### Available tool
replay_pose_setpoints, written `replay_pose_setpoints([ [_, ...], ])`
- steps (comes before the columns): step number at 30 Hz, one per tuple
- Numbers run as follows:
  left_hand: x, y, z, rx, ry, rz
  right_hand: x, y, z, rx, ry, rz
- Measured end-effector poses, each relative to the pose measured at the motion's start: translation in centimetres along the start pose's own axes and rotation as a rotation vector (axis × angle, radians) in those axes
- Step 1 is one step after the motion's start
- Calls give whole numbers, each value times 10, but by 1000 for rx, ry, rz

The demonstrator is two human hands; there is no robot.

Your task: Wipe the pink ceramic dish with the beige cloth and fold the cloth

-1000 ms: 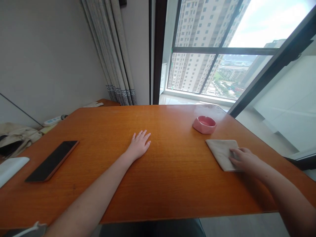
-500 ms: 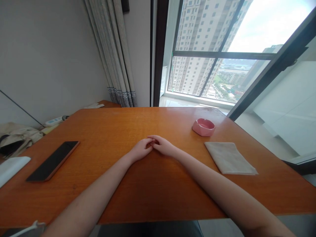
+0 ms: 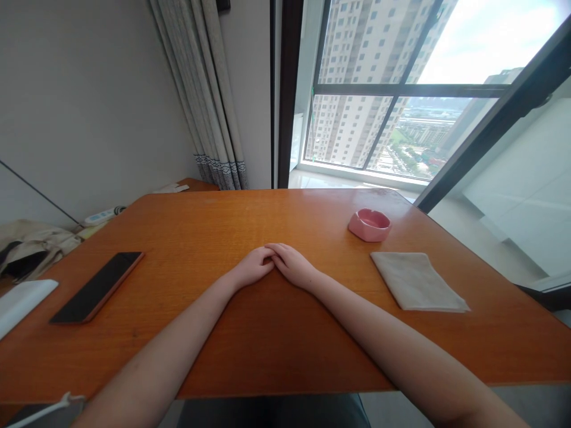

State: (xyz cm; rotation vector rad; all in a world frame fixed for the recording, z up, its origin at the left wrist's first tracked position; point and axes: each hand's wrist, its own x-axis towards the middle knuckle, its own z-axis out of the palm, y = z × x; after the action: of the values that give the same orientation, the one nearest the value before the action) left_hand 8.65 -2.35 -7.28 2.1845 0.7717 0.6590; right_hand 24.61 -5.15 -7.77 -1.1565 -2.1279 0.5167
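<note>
Touching: left hand [image 3: 252, 267], right hand [image 3: 294, 266] | grip: overlapped, can't tell closure | pink ashtray [image 3: 366, 230]: upright

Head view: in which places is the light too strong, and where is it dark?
Head view: the sky is nearly washed out to white; same view: the wall at left is dim, and the table darkens softly below the left hand and right hand.
</note>
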Motion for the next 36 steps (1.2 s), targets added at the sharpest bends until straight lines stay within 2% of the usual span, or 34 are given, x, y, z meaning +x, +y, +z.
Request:
replay_pose_setpoints([
  [7, 0, -2, 0, 19, -2, -1, -3, 0, 5, -38, -1, 9],
  [9, 0, -2, -1, 3, -7, 3, -3, -3, 0, -81, -18, -30],
  [12, -1, -2, -2, -39, -12, -38, -1, -6, -26, -263, -4, -161],
  [14, -2, -1, -2, -58, -14, -74, -2, -2, -57, -414, 112, -149],
  [17, -3, 0, -3, -40, -13, -87, -13, 19, -108, -624, 380, 174],
  [19, -4, 0, -3, -28, -11, -85, -26, 39, -134, -775, 444, 441],
  [20, -4, 0, -3, -27, -11, -85, -33, 49, -143, -809, 428, 578],
  [22, -4, 1, -3, -26, -11, -83, -46, 68, -152, -823, 314, 800],
  [24, -4, 1, -3, -22, -7, -79, -54, 81, -153, -809, 217, 907],
  [26, -4, 1, -3, -18, -5, -78, -57, 89, -150, -811, 188, 912],
  [31, -5, 0, -4, 39, 2, -42, -54, 97, -150, -828, 180, 816],
  [33, -6, 2, -5, 117, 37, 3, -50, 93, -150, -815, 184, 725],
  [36, -7, 11, -6, 265, 128, 58, -39, 70, -140, -754, 155, 474],
])
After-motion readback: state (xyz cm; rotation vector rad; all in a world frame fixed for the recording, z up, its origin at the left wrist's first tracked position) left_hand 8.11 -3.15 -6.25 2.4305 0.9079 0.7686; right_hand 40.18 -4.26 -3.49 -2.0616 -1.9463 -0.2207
